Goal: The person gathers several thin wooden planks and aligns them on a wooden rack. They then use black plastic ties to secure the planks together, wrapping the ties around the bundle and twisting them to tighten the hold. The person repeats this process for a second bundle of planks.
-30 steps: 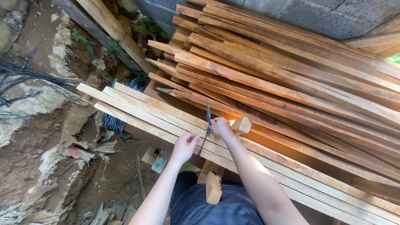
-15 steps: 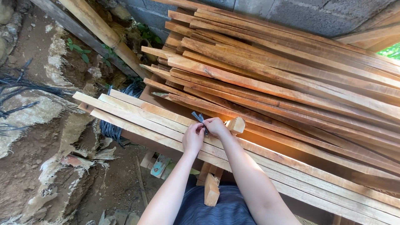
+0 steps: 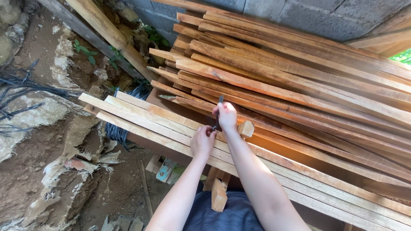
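Observation:
A few long pale wooden slats [image 3: 145, 117] lie side by side in front of me, with a dark strap [image 3: 218, 107] passed around them. My right hand [image 3: 227, 116] is closed on the strap and holds its end up above the slats. My left hand [image 3: 203, 141] rests on the slats just below, its fingers pinched on the lower part of the strap. A small wood block [image 3: 245, 128] sits right beside my right hand.
A big stack of reddish planks [image 3: 299, 85] leans toward a grey block wall [image 3: 299, 15] behind. A thick pole [image 3: 111, 36] slants at the upper left. Bare earth, torn sacking [image 3: 72, 141] and black cables [image 3: 17, 92] lie left; wood offcuts [image 3: 218, 194] stand below.
My right hand has risen and moved away from me, drawing the strap's end upward. My left hand stayed low on the slats, holding the strap where both hands met before.

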